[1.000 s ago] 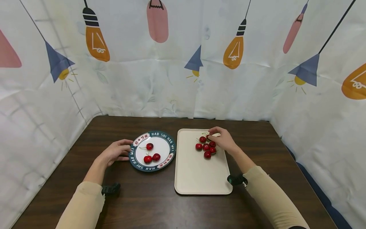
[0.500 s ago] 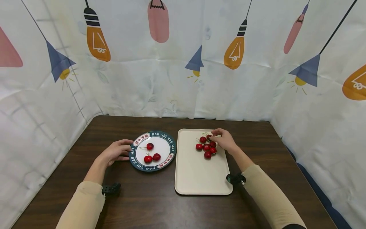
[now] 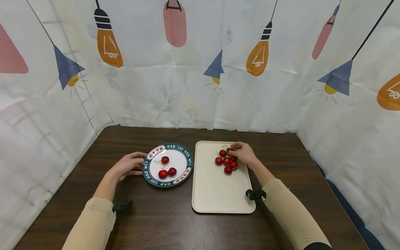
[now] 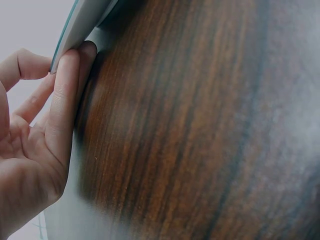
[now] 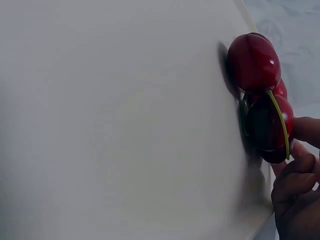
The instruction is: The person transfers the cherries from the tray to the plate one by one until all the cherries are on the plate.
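My left hand point(image 3: 128, 165) pinches the near-left rim of a round plate point(image 3: 146, 172) with a dark teal lettered border. In the left wrist view, the fingers point(image 4: 62, 95) lie on both sides of the plate's edge point(image 4: 80, 32). Three red cherries point(image 3: 163, 174) with stems lie in the plate's white middle. At the far right of a cream tray point(image 3: 218, 194), my right hand point(image 3: 245, 152) holds a cherry point(image 3: 229, 150) between curled thumb and finger. Several more cherries point(image 3: 228, 169) cluster just below its fingertips. In the right wrist view, cherries point(image 5: 254, 62) partly hide the fingers.
Both the plate and the tray stand on a dark brown wooden table point(image 3: 162, 222), a narrow gap between them. A pale curtain point(image 3: 187, 93) printed with bulbs and lamps hangs around the back and sides. A dark watch-like band point(image 3: 256, 194) sits on the right wrist.
My right hand has shifted slightly about the far cherries, its thumb now lower over the cluster. The left hand stays on the plate, and the cherries lie as before.
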`<state>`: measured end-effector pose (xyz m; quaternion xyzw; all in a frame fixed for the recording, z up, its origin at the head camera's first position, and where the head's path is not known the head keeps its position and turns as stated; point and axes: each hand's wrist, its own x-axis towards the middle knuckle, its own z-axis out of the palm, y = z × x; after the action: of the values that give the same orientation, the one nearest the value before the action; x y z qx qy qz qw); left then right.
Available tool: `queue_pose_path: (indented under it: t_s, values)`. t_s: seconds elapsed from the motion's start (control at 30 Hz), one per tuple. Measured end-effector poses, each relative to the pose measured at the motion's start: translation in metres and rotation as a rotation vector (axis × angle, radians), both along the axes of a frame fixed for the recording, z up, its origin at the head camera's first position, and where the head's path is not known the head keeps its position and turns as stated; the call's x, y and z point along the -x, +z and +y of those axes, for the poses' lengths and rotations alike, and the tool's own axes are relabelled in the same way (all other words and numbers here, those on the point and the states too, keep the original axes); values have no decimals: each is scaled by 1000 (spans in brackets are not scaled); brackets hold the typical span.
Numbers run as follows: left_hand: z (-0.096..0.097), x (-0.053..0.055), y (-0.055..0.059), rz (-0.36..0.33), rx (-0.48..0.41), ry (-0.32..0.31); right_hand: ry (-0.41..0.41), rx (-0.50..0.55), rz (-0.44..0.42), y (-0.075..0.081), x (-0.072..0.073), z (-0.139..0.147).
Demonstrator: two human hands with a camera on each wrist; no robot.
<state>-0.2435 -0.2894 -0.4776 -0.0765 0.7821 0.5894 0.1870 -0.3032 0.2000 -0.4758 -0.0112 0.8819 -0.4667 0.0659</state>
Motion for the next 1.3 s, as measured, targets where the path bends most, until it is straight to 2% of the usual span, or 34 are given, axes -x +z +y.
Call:
queue_pose_path:
  t_s: [0.63, 0.93, 1.3]
  values:
    - [0, 0, -1, -2, 8, 2, -9, 45, 5, 6, 0, 1]
    - [1, 0, 0, -3, 10, -1, 35, 47, 66, 14, -4, -6]
    - [0, 1, -1, -1, 16, 0, 124, 57, 34, 16, -11, -30]
